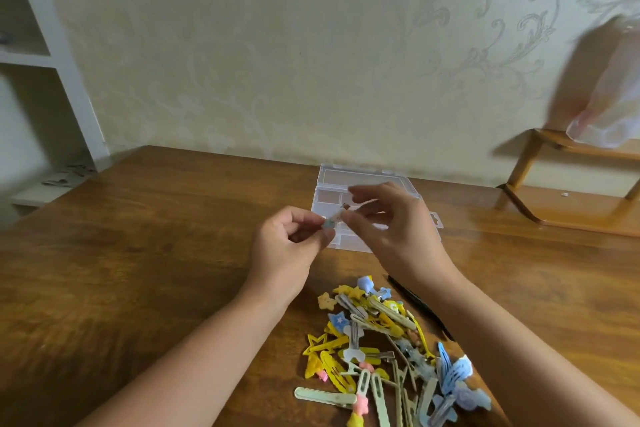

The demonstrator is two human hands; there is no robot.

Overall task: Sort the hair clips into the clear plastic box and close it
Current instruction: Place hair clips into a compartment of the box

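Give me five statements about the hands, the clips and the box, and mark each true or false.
1. Both hands pinch one small clip between them. True: the left hand and the right hand each hold an end.
2. The clear plastic box is closed. False: it lies open, its compartments showing.
3. The pile of hair clips lies nearer the person than the box. True.
4. The pile lies inside the box. False: it lies on the wooden table.
5. The clips in the pile are all red. False: they are mostly yellow, blue and pale green.
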